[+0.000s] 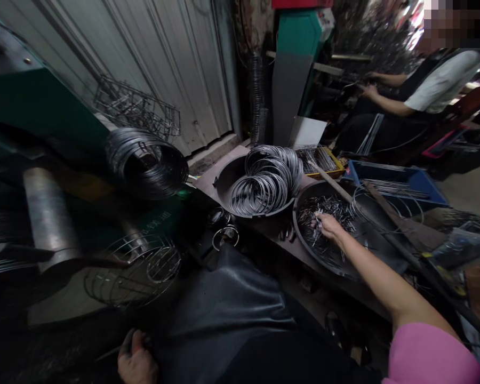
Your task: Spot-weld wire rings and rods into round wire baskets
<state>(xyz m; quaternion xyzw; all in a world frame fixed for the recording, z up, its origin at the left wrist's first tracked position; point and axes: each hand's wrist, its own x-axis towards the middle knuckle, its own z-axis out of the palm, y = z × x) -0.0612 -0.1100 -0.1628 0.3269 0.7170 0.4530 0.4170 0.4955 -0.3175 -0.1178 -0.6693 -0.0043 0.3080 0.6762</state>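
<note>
My right hand [328, 226] reaches into a round dark pan [298, 226] of short metal wire pieces [334, 208]. Its fingers are closed on a few of those pieces. Low in the view, my left hand [138, 360] is curled beside the dark apron [232, 298] over my lap. A thin rod-like shape shows by its fingers, but what they hold is too dark to make out. Left of the right hand, a second pan [224, 184] holds a heap of wire rings [264, 184]. A round wire basket [132, 272] sits left of my lap.
A wire coil [148, 162] hangs by the green machine [32, 101] at left. A long bar [368, 216] slants across the right pan. Behind are a yellow crate [338, 168] and blue bin [436, 194] of rods. A co-worker [436, 85] sits at the upper right.
</note>
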